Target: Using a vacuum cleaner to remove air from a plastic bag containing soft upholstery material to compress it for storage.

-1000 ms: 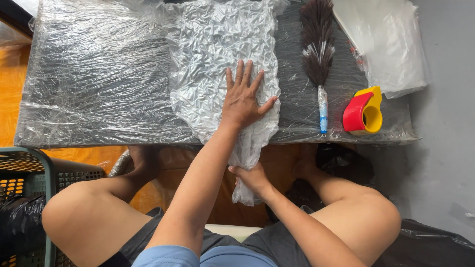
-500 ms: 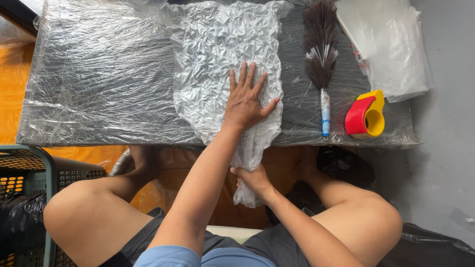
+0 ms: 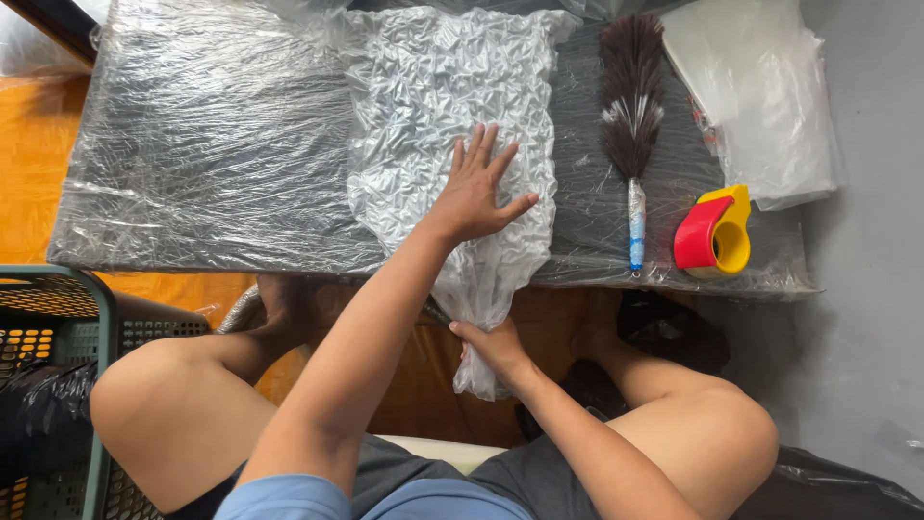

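A low dark desk [image 3: 212, 144] wrapped in clear plastic film is set on an orange floor [image 3: 29, 164]. The crinkled clear bubble-wrap sheet [image 3: 452, 87] is pressed by the flat, released left hand [image 3: 476, 188] and grasped at its hanging end by the right hand [image 3: 491, 345].

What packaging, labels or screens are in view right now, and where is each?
Bubble-wrap sheet: table centre, crinkled, clear, left hand flat on it, right hand gripping its hanging end.
Plastic-bagged flat pack: table's far right corner, whitish.
Tape dispenser: right edge, red and yellow.
No screens or signs.

One camera only, worn on the person's head, looking straight down from close above the seated knees onto the plastic-wrapped surface [image 3: 212, 173] just beyond them.
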